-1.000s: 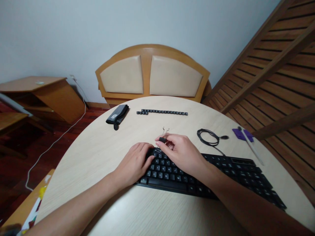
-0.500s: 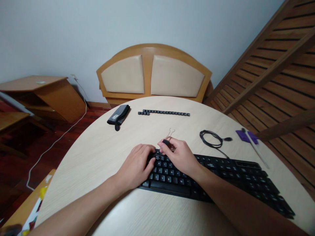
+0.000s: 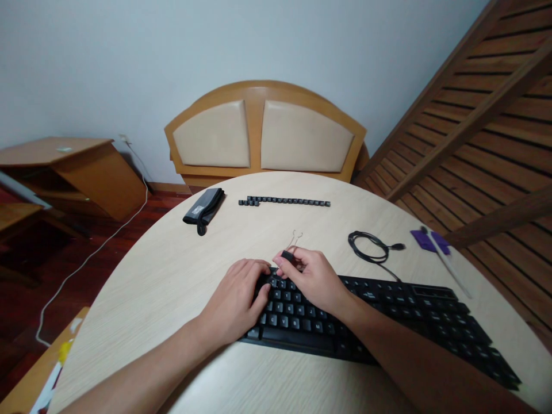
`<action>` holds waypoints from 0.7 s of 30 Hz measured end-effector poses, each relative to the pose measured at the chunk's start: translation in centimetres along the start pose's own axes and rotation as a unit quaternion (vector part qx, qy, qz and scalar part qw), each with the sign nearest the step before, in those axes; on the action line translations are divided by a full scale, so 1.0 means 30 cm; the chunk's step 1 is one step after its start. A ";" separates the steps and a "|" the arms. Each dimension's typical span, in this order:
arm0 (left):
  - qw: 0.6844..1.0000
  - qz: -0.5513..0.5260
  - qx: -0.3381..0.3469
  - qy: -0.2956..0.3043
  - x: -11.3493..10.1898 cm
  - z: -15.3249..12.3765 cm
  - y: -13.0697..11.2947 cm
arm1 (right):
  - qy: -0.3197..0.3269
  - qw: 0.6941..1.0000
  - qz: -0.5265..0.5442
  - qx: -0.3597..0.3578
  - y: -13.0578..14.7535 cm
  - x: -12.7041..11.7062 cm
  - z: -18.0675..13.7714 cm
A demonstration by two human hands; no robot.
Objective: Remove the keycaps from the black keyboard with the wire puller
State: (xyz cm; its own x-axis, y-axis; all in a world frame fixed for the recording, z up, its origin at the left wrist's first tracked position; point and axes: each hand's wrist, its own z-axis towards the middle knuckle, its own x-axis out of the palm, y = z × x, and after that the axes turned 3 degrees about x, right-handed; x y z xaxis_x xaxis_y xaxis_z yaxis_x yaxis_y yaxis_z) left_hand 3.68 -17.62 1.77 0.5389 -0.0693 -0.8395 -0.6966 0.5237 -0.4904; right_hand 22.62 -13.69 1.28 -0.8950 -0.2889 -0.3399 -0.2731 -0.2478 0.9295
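The right hand (image 3: 317, 279) now sits closer to the left hand (image 3: 237, 296), still pinching the wire puller (image 3: 288, 255); the left lies flat and empty on the keyboard (image 3: 414, 310)

Round pale table (image 3: 172, 270) bears a keyboard (image 3: 414, 313), keycap row (image 3: 284, 202), coiled cable (image 3: 366, 244), grey pouch (image 3: 203, 207).
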 end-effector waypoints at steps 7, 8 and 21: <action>1.000 -0.005 0.000 0.005 0.003 -0.003 0.003 | 0.014 0.999 -0.032 -0.024 0.013 -0.005 -0.008; 1.000 -0.005 0.000 0.005 0.003 -0.004 0.003 | 0.015 0.998 -0.041 -0.035 0.016 -0.005 -0.010; 1.000 -0.003 0.008 0.002 -0.002 -0.002 0.000 | 0.028 0.985 -0.124 -0.118 0.023 0.001 -0.022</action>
State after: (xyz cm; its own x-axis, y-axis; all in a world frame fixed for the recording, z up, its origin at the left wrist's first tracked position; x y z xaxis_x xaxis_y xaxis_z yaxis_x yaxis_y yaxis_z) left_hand 3.64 -17.67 1.81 0.5416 -0.0756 -0.8372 -0.6859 0.5360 -0.4921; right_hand 22.62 -14.47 1.83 -0.7885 -0.2403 -0.5661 -0.3858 -0.5236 0.7596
